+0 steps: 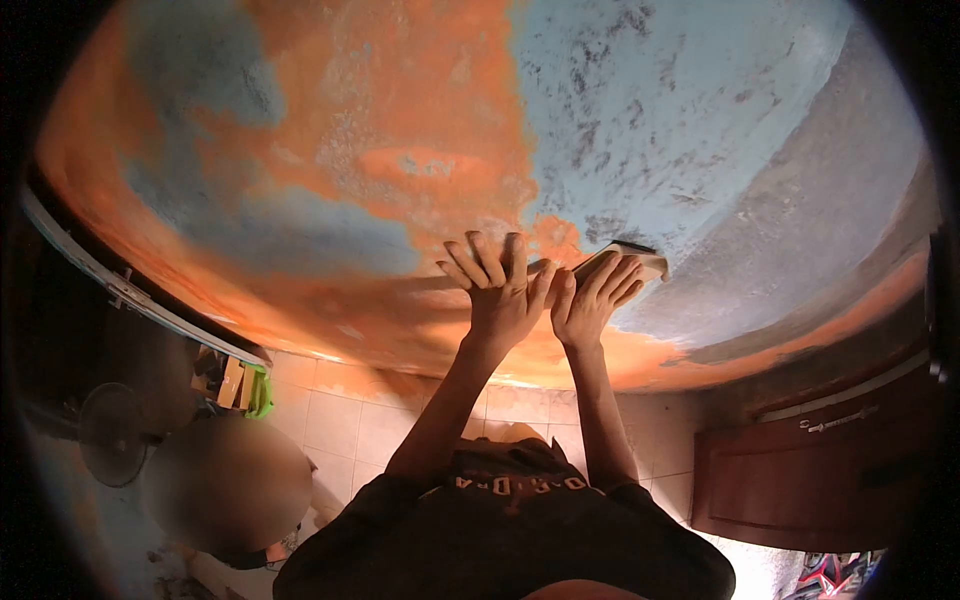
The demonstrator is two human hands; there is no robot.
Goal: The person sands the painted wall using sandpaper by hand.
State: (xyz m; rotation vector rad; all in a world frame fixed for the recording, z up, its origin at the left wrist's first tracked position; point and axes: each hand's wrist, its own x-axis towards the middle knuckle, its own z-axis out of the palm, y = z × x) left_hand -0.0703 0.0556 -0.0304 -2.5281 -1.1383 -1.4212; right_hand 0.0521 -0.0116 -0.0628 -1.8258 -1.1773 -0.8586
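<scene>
Both hands are raised against a wall point(430, 90) patched in orange, light blue and grey. My left hand point(500, 278) lies against the orange part with its fingers spread, holding nothing. Just to its right, my right hand point(592, 298) presses a flat, pale sanding block point(652, 266) with a dark edge to the wall, its fingers over the block. The thumbs of the two hands are close together. The block touches the wall near the border of orange and blue; much of it is hidden under my right hand.
A brown wooden door point(800, 470) is at the lower right. Light floor tiles point(335, 422) lie below. At the lower left are a round fan point(112, 432), a green container point(262, 390) with boxes, and a blurred round shape point(230, 485).
</scene>
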